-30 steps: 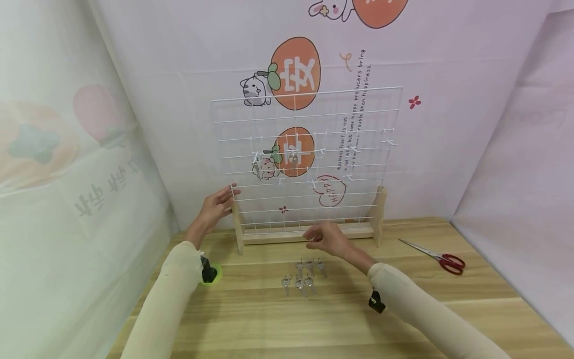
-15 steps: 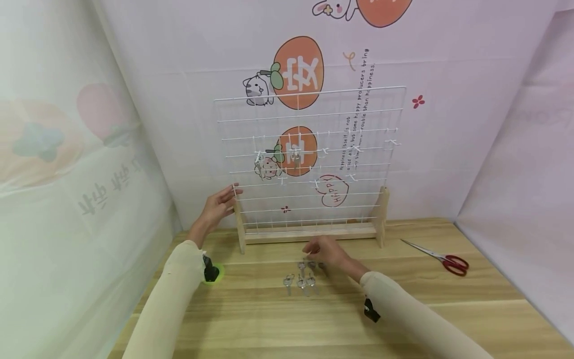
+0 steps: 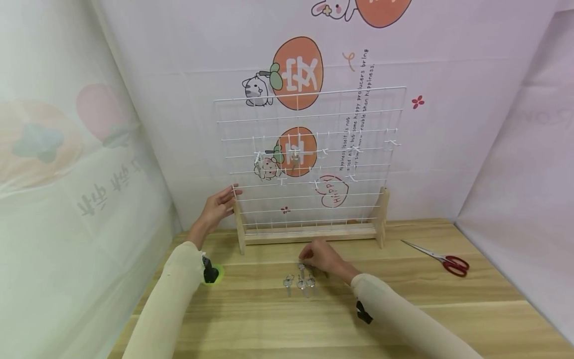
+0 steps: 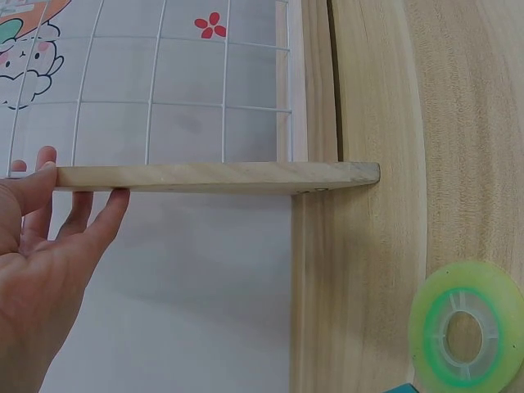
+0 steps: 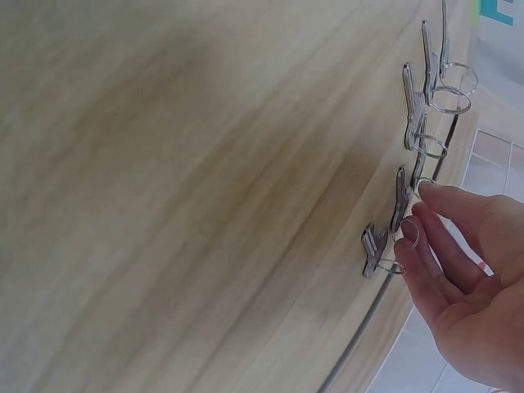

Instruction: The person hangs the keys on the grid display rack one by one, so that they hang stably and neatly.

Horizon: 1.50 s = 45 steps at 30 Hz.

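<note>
A white wire grid rack (image 3: 309,199) stands upright in a wooden base. My left hand (image 3: 216,207) holds its left side post (image 4: 205,175), thumb on one side and fingers on the other in the left wrist view. My right hand (image 3: 324,255) is down at several keys with rings, which lie in two rows in front of the rack. In the right wrist view its thumb touches the ring of one key (image 5: 419,160), with a small gap between thumb and index finger. Another key (image 5: 399,199) lies by the fingertips. The hand partly hides the back row in the head view.
White hooks (image 3: 325,151) sit on the grid, and a key (image 3: 295,158) hangs from one in the middle. Red-handled scissors (image 3: 455,265) lie at the right. A roll of green tape (image 4: 422,332) lies at the left, near my left wrist. White printed cloth (image 3: 179,75) surrounds the table.
My right hand has come down from in front of the rack's base and shifted left along the back row of keys. The left hand has stayed on the side post.
</note>
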Motion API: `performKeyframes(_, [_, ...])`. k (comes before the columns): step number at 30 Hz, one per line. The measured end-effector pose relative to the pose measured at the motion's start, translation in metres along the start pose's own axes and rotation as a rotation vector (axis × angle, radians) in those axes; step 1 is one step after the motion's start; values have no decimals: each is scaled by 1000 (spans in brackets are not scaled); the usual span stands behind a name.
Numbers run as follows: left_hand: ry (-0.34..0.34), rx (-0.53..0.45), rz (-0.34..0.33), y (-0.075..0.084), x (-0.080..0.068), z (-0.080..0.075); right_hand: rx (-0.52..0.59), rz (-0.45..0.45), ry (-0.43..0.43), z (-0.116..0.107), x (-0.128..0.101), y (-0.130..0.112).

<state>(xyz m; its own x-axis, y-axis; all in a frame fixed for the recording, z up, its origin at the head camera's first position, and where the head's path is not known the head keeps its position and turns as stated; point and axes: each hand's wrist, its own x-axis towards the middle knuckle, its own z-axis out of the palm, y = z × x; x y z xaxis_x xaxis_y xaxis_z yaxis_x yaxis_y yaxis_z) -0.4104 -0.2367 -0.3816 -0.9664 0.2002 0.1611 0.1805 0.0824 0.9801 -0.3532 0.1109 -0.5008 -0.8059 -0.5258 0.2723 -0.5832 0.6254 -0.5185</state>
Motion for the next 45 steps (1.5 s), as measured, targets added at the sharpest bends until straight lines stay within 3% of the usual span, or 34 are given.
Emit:
performKeyframes(13, [10, 3, -10, 3, 1, 1, 11, 20, -3, 0, 2, -3])
performKeyframes(18, [2, 2, 0, 4, 0, 1, 68, 58, -12, -3, 1, -4])
performKeyframes(24, [-1, 17, 12, 4, -2, 2, 82, 47, 23, -9, 0, -10])
performKeyframes(30, [0, 15, 0, 3, -1, 1, 146, 121, 19, -13, -1, -14])
performKeyframes(33, [-5, 21, -3, 2, -1, 1, 143, 93, 44, -17, -1, -15])
performKeyframes(40, [-9, 10, 2, 0, -2, 0, 136, -63, 121, -34, 1, -18])
performKeyframes(45, [-1, 19, -4, 1, -3, 0, 94, -96, 152, -49, 3, -21])
